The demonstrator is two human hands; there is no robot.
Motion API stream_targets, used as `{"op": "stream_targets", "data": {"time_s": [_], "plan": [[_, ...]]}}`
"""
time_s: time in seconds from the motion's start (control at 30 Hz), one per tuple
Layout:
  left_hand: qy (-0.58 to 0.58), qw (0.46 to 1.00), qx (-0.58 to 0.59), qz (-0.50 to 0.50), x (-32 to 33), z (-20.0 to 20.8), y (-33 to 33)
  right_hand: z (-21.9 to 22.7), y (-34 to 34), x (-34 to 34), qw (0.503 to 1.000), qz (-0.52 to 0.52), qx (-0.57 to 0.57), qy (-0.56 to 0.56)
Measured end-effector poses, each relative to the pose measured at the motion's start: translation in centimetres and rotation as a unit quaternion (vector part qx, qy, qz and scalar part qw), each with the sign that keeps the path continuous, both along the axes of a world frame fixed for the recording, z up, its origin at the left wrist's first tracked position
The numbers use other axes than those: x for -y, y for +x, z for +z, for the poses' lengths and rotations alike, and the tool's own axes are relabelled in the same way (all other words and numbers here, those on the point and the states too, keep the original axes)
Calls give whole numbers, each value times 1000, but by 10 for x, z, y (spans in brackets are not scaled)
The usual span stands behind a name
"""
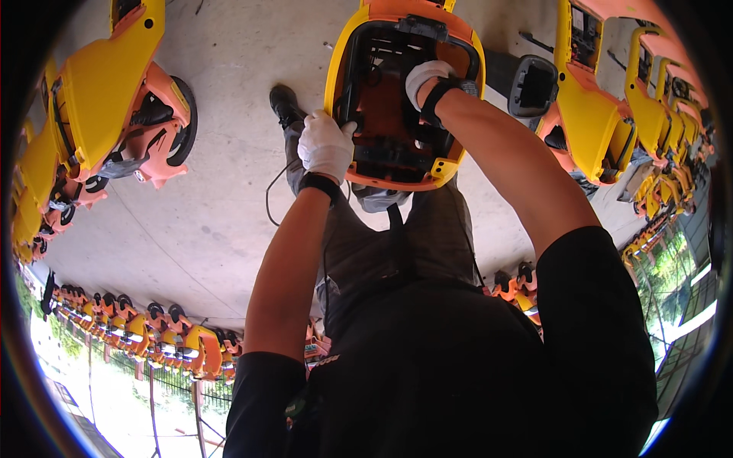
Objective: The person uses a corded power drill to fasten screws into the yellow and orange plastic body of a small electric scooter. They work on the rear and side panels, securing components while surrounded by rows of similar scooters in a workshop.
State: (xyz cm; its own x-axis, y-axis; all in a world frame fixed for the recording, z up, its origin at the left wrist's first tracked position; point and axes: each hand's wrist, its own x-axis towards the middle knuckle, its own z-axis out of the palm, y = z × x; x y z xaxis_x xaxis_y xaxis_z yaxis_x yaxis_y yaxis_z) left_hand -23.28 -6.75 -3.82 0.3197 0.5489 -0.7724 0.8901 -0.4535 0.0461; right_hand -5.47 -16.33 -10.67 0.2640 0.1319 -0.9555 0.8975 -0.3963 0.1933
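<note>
In front of me stands a yellow and orange scooter body, its black-lined compartment uncovered, with dark parts inside. My left hand, in a white glove, is closed at the compartment's left edge, thumb toward the opening. Whatever lies within those fingers is hidden. My right hand, also gloved, reaches down into the far right part of the compartment. Its fingertips are lost among the dark parts, so their grip does not show. A thin dark cable loops below my left hand.
Yellow and orange scooters stand close on the left and right. A dark tray-shaped part is beside the right ones. Behind me runs a long row of similar scooters along a fence. The floor is pale concrete.
</note>
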Motion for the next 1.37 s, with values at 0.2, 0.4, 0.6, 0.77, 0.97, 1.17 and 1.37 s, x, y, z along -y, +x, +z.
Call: {"op": "stream_targets", "data": {"time_s": [0.2,0.4,0.6,0.77,0.97,1.17,1.37], "plan": [[-8,1000,2,15,0,3,0,38,3,-17,994,77,37,76],[-20,1000,8,7,-4,2,-2,88,3,-15,978,113,64,165],[-57,998,10,1,-17,9,-18,147,11,26,958,-28,90,272],[-74,991,92,66,-25,3,-63,215,24,94,926,-180,60,325],[-94,970,212,76,-35,-47,-118,257,19,221,860,-411,128,273],[-323,864,221,316,-36,11,-90,218,-15,338,814,-524,146,203],[-370,865,232,249,-26,26,-58,166,-123,455,798,-585,87,118]]}}
